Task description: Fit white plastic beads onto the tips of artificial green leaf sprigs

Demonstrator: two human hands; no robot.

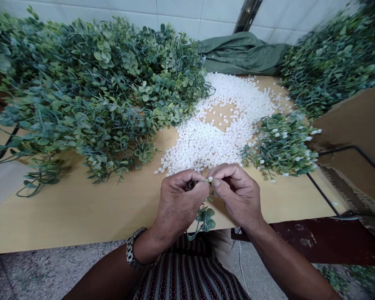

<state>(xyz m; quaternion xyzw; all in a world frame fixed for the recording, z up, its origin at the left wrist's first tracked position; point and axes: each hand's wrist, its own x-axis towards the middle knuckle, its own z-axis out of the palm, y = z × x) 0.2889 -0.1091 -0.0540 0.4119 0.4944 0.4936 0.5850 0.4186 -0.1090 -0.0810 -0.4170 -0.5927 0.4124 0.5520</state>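
Note:
My left hand (181,200) is closed around a small artificial leafy sprig (204,218) whose leaves hang below my fingers. My right hand (237,193) pinches the sprig's tip together with a small white bead (210,179) between thumb and forefinger. Both hands meet above the near edge of the wooden table (81,208). Just beyond them lies a spread of white beads (212,137). A metal watch sits on my left wrist.
A large heap of green sprigs (90,91) covers the table's left. A smaller bunch with white beads fitted (281,146) lies at the right. More greenery (328,58) and a cardboard box (356,121) stand far right. Green cloth (240,54) lies at the back.

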